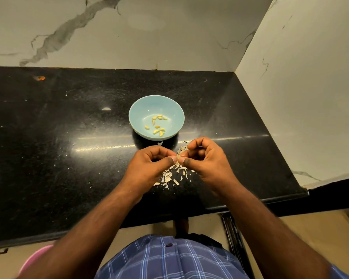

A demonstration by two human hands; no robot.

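Fingers of our left hand [149, 167] and right hand [207, 161] pinch one seed [178, 157]. A few peeled seeds [157, 126] sit in the middle bowl [141, 109].

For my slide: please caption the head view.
Left hand and right hand pinch one seed over husks near a blue bowl.

Small pale seed [178, 157] pinched between left hand [149, 168] and right hand [207, 161], just above husks [169, 176]
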